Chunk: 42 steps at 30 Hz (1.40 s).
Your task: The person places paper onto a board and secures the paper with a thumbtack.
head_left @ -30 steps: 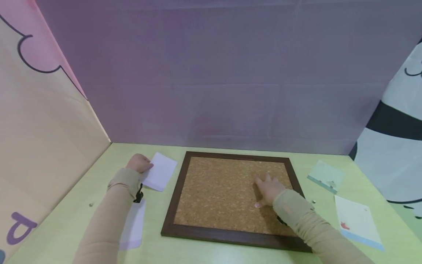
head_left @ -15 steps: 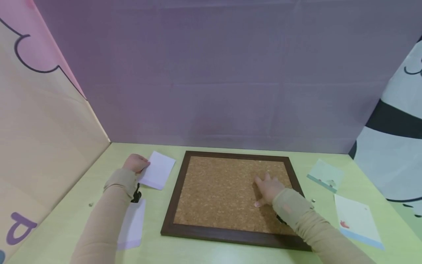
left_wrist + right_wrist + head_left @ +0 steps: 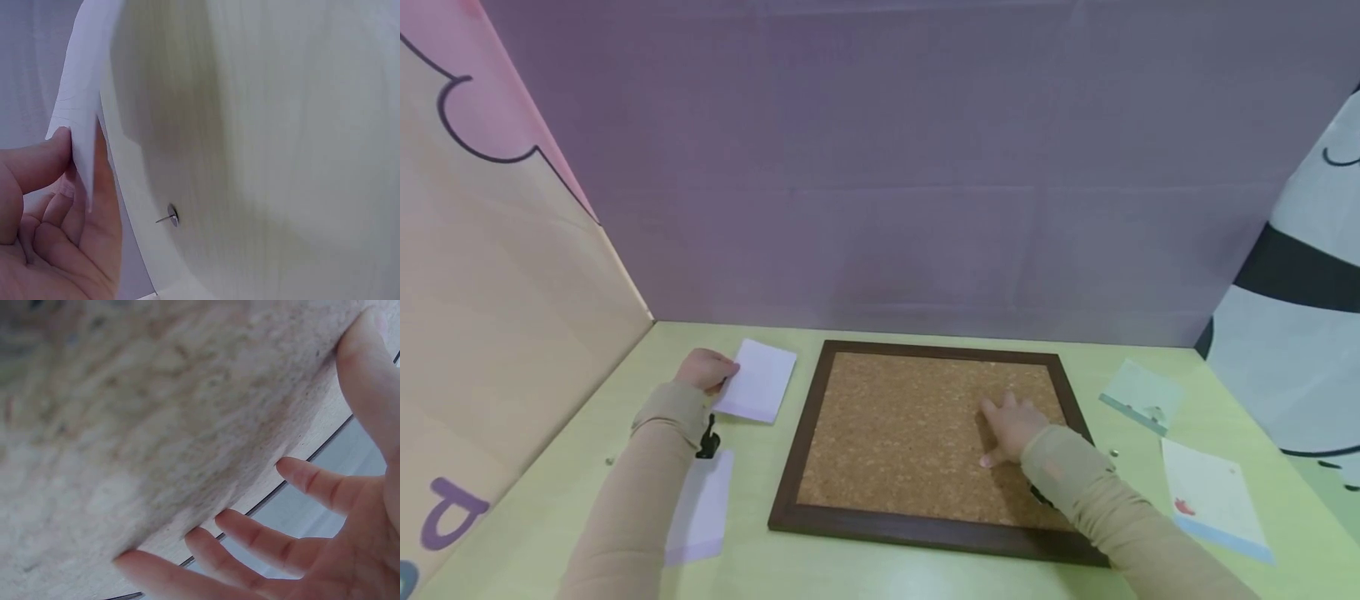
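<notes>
My left hand pinches the edge of a pale lilac sheet of paper between thumb and fingers, holding it off the table on the left side. Below it in the left wrist view, a silver thumbtack lies on the table with its point sticking out sideways. My right hand rests spread on a cork board in a dark brown wooden frame. Its fingertips touch the cork in the right wrist view. A second lilac sheet lies partly under the left forearm.
Right of the board lie a small green note sheet and a white sheet with a blue strip. One small tack sits beside the frame, another tack at the left. Purple fabric hangs behind the table.
My left hand has moved slightly left with the lilac sheet, which has turned a little. The right hand has stayed in place on the cork board.
</notes>
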Each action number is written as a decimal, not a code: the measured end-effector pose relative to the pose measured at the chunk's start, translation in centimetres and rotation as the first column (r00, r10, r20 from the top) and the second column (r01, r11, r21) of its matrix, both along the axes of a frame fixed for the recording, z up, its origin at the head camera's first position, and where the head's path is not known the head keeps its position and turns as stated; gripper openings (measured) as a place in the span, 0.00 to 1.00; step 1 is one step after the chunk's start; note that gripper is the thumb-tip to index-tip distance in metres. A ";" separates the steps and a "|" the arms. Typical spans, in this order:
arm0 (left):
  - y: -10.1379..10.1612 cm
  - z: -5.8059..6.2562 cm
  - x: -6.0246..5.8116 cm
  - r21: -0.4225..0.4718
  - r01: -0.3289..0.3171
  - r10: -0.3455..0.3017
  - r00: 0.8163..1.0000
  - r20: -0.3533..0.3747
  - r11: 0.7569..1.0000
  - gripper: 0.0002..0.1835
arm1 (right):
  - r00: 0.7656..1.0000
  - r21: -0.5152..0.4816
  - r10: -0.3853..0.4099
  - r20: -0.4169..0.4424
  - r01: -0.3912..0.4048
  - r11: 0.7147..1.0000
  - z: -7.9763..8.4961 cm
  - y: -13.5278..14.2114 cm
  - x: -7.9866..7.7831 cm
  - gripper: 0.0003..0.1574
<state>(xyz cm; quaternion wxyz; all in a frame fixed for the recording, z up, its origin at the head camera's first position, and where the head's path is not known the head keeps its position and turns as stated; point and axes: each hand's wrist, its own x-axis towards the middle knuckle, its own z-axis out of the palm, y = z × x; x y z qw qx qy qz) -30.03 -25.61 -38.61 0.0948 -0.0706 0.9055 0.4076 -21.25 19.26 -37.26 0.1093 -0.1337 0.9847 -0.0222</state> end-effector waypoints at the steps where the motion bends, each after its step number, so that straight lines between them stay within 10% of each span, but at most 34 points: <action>1: 0.0 0.0 0.0 0.007 -0.007 0.007 1.000 0.002 1.000 0.20 | 1.000 0.000 -0.001 0.001 0.001 1.000 0.0 0.0 0.0 0.52; 27: 0.1 -0.1 0.4 -0.023 -0.091 0.090 0.995 -0.046 0.996 0.22 | 1.000 0.019 -0.006 0.012 0.006 1.000 0.9 -0.4 0.4 0.49; 42: 1.6 0.8 0.0 0.181 -0.121 0.130 0.991 -0.038 0.976 0.23 | 1.000 0.009 -0.003 0.010 0.002 1.000 0.3 -0.1 0.2 0.50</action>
